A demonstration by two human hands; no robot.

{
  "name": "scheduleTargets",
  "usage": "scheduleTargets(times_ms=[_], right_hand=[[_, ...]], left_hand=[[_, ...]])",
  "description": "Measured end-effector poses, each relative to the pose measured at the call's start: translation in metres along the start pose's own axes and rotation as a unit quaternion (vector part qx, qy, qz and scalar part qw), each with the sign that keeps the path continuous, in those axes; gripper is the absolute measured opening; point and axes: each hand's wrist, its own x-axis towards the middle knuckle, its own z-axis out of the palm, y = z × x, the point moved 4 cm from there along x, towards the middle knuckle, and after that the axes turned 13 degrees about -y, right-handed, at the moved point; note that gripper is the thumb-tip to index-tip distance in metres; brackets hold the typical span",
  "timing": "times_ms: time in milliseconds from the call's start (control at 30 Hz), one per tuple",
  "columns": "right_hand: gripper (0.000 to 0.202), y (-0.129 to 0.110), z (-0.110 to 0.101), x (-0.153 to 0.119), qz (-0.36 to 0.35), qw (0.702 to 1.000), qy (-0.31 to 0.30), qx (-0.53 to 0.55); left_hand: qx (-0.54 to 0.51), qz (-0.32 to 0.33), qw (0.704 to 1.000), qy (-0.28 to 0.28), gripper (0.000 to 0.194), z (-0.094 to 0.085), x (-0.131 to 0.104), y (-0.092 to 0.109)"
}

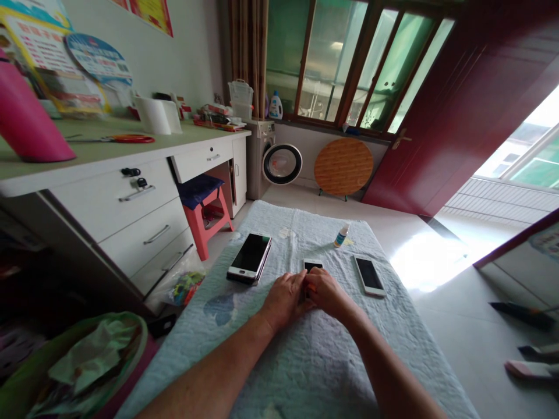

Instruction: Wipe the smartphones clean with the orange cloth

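A white-framed smartphone (313, 265) lies on the light blue quilted cover, with its lower part hidden under my hands. My left hand (283, 295) grips the phone along its left side. Curled over the phone's screen, my right hand (324, 288) has its fingers pressed together; what they hold, if anything, is hidden. To the left, another white smartphone (251, 255) rests on a stack with a darker device beneath. A third white phone (369, 276) lies flat on the right. Beyond the hands stands a small bottle (342, 235) with a blue label and white cap.
The quilted cover (301, 230) spans the table under the phones. Left are a white desk (126, 215), a pink stool (205, 224) and a bin (142, 349) with crumpled waste. A washing machine (262, 137) with its door open and a round wooden tabletop (344, 166) stand behind.
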Motion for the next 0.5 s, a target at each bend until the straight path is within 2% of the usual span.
scheduleTargets(times_ms=[233, 500], right_hand=[[0.022, 0.011, -0.017, 0.030, 0.020, 0.998, 0.017, -0.057], [0.023, 0.010, -0.018, 0.038, 0.047, 0.993, 0.021, -0.109]], left_hand=[[-0.024, 0.014, 0.999, 0.016, 0.085, -0.001, -0.001, -0.002], [-0.030, 0.023, 0.999, 0.022, 0.090, -0.001, -0.001, -0.001]])
